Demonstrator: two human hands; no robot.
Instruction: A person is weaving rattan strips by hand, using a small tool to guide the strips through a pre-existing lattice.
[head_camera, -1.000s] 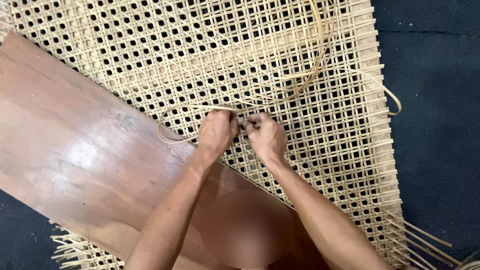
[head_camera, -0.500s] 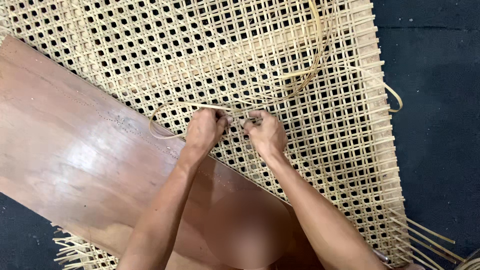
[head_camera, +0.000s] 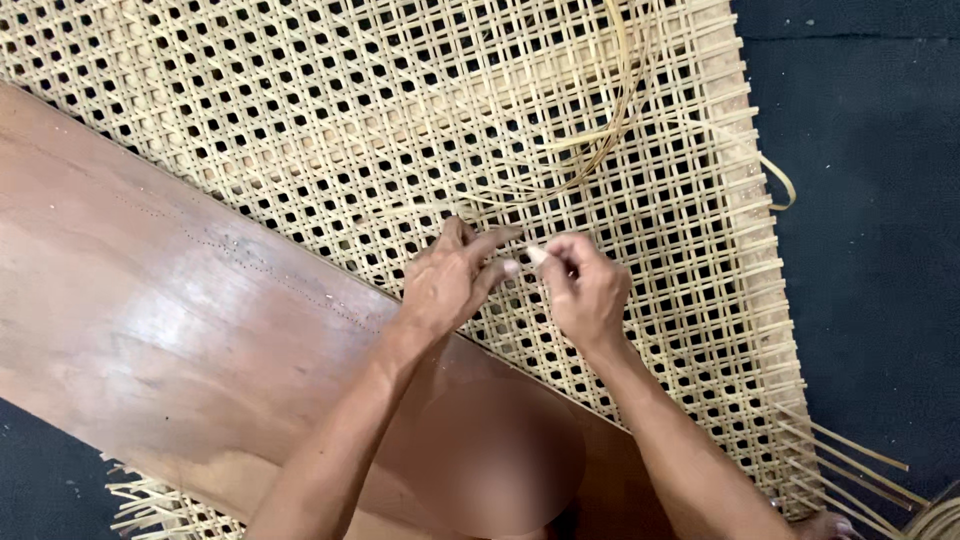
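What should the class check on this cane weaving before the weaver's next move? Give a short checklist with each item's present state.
1. Both hands at the working spot: left hand and right hand meet fingertip to fingertip on the woven cane sheet. Ok.
2. Strand pinched: grip too small to see. Cannot tell.
3. Loose cane strand lies free in a loop over the sheet. Ok.
4. Wooden board lies flat across the sheet. Ok.
5. Sheet's loose ends unsnagged on the dark floor. Ok.
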